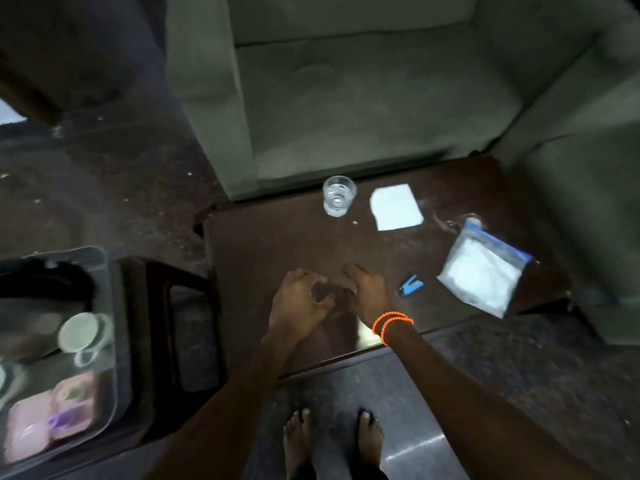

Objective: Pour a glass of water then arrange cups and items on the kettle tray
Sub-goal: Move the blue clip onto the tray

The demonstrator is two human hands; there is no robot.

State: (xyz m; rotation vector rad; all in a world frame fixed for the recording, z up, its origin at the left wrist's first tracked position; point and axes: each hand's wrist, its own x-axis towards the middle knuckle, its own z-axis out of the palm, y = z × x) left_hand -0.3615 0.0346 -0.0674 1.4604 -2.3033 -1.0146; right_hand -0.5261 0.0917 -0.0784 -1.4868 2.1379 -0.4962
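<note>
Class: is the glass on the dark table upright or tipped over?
Upright: the glass stands on its base, round rim facing up, on the table.

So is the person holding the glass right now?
No, the glass stands alone on the table, while both empty hands, left hand and right hand, hover nearer the person.

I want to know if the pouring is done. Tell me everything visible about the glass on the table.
The glass is a short clear tumbler standing upright near the far edge of the dark table, just left of a white paper square. It appears to hold some water, though the level is unclear. Neither hand touches it.
</note>
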